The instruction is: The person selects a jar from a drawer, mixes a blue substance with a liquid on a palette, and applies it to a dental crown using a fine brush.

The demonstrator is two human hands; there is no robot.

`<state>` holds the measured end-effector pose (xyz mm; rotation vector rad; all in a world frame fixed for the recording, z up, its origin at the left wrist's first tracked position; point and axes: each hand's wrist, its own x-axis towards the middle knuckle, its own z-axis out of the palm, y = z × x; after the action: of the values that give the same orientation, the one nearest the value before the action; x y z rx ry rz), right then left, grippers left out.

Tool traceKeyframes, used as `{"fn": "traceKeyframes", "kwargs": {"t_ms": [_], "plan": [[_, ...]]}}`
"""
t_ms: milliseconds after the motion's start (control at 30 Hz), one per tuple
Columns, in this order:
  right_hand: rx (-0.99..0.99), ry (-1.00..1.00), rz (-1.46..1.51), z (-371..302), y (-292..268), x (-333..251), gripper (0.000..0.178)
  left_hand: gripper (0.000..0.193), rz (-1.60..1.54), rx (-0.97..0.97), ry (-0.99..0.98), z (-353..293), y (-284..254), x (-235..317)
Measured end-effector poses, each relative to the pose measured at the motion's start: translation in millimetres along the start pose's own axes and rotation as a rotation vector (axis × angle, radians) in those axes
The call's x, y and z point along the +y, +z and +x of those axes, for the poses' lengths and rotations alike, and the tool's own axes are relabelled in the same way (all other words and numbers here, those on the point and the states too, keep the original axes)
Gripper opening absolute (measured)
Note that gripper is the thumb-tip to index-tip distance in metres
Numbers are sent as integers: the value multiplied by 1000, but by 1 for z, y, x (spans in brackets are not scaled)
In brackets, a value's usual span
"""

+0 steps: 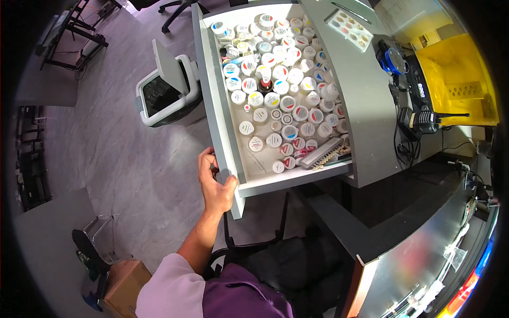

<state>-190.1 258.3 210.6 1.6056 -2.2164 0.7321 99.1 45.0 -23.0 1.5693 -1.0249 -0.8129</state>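
Observation:
My left hand point(214, 188) grips the near corner of the front panel of a pulled-out drawer point(214, 103), fingers curled on the outer side and thumb toward the inner side. Inside stand many small round jars point(300, 113) with white lids, some marked in blue, yellow or red. A dark dropper bottle point(265, 85) rises among them. At the drawer's near right lies a grey holder point(321, 153) with a row of small tooth-coloured tabs. A thin stick point(256, 159) rests on the drawer floor. My right hand is out of view.
A grey bench top point(356, 106) above the drawer bears a palette point(350, 30) with coloured wells, a black two-way radio point(421, 122), cables and a yellow bin point(458, 79). On the floor, left, stands an open-lidded waste bin point(168, 93). A cardboard box point(126, 283) sits lower left.

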Motion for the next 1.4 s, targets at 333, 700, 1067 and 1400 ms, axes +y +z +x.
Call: {"fn": "traceKeyframes", "kwargs": {"t_ms": [333,700,1067,1400], "plan": [[21,6,-20,2,7,3,16,49,245,200,261,35,-3,38],[13,-1,-21,3,6,6,16,23,727,-288,527,326,50,47],[28,14,-64,6,10,3,16,30,1110,-508,245,353,88,5],[41,-8,-67,4,9,5,16,31,1276,-581,103,350,94,8]]}}
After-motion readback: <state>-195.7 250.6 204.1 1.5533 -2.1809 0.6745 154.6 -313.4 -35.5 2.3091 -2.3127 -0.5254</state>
